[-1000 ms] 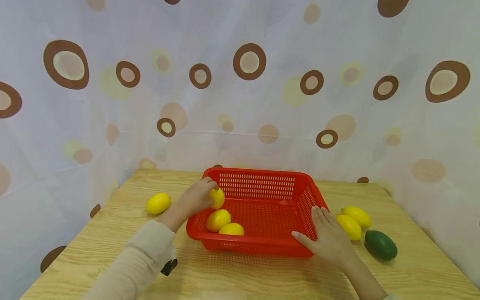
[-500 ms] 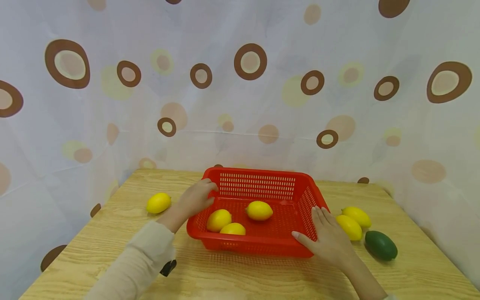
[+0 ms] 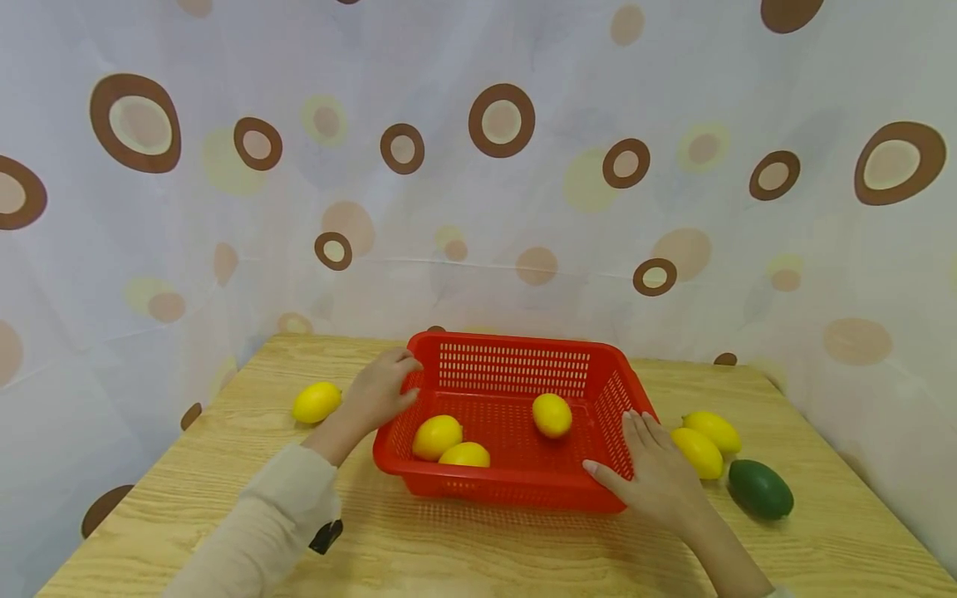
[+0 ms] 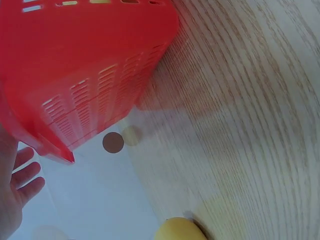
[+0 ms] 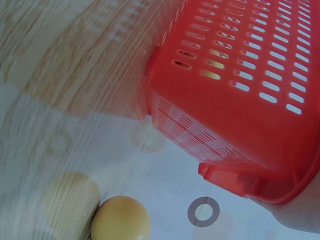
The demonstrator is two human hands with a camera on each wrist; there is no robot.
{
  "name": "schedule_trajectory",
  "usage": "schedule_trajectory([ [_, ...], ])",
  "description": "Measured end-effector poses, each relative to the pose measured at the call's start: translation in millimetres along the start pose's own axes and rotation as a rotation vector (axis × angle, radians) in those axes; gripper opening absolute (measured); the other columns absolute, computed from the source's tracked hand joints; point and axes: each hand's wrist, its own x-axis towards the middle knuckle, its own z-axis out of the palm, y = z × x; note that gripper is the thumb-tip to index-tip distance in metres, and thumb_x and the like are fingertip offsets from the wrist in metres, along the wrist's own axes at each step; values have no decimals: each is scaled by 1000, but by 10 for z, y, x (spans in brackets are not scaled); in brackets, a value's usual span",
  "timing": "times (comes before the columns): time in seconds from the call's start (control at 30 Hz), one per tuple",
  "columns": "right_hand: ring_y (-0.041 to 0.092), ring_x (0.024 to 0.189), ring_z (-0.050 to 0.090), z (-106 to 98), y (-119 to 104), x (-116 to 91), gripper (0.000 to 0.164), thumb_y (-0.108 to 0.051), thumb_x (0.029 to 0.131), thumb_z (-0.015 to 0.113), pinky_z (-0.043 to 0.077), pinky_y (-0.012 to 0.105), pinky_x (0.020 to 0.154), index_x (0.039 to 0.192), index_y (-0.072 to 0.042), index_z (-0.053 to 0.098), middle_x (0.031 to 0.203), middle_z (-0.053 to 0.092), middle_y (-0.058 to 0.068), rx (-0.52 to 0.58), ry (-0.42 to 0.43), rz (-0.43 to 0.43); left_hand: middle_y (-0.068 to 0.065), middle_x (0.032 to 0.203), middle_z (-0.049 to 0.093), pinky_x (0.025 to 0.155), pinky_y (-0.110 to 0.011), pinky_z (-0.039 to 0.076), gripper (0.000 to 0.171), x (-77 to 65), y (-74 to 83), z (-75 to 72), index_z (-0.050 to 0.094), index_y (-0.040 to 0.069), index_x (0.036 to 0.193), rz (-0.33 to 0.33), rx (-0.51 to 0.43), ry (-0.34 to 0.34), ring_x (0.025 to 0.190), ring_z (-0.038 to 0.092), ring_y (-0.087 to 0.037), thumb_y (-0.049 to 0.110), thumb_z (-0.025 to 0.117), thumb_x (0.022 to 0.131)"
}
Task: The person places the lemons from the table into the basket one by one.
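Note:
A red plastic basket (image 3: 516,480) with slotted walls stands on the wooden table. Inside lie three lemons: one lemon (image 3: 552,415) toward the right, plus a lemon (image 3: 437,438) and another lemon (image 3: 464,455) together in the front left corner. My left hand (image 3: 377,392) is over the basket's left rim, fingers loosely bent and holding nothing; in the left wrist view its fingers (image 4: 27,175) show beyond the rim. My right hand (image 3: 661,477) rests on the right rim with straight fingers, its thumb spread toward the front rim.
A lemon (image 3: 317,403) lies on the table left of the basket. To the right are two lemons, a nearer lemon (image 3: 699,454) and a farther lemon (image 3: 716,431), beside a dark green oval fruit (image 3: 760,490). A patterned curtain (image 3: 478,208) hangs behind the table.
My left hand has let go of a lemon, which has rolled rightward across the basket floor. The left hand has since drawn back slightly left; the right hand has stayed on the rim.

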Motion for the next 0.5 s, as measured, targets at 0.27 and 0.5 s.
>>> schedule_trajectory([
  [0.27, 48, 135, 23, -8, 5, 12, 96, -64, 84, 46, 24, 61, 108, 139, 13, 27, 146, 28, 30, 2, -5, -2, -17, 105, 62, 80, -41, 55, 25, -54, -93, 1, 66, 0, 99, 0, -1, 126, 95, 59, -31, 7, 71, 76],
  [0.5, 48, 135, 22, -40, -9, 26, 96, -64, 85, 46, 23, 61, 108, 139, 14, 27, 146, 27, 31, 5, -16, 0, -18, 104, 63, 80, -43, 54, 28, -90, -195, -17, 66, -1, 101, -4, -5, 161, 96, 60, -33, 8, 72, 75],
])
